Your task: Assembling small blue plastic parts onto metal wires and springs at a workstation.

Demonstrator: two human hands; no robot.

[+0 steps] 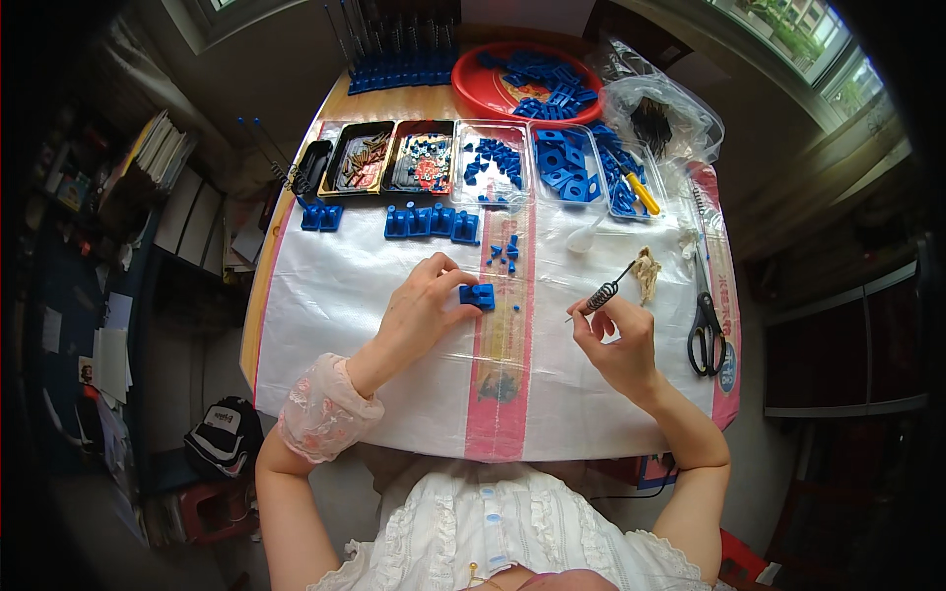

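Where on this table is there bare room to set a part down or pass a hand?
Bare white sheet lies on the near side of the left hand and right hand, and left of the left hand, below the leftmost blue blocks. Crowded: beyond the hands, with loose blue pieces, trays and red basin; rightward, black-handled scissors.

A room that looks like part of a home, used for small handwork.
The home is suggested by a curtain (778, 217), a window (855, 89) looking onto greenery (778, 22), stacked papers (158, 153) on a shelf unit (185, 225) and a backpack (225, 436) set low near it. The handwork is shown by a wooden table (253, 340) spread with a white and pink sheet (325, 305), where small blue parts (564, 163) are sorted into shallow trays (395, 163) and heaped in a red basin (463, 89).
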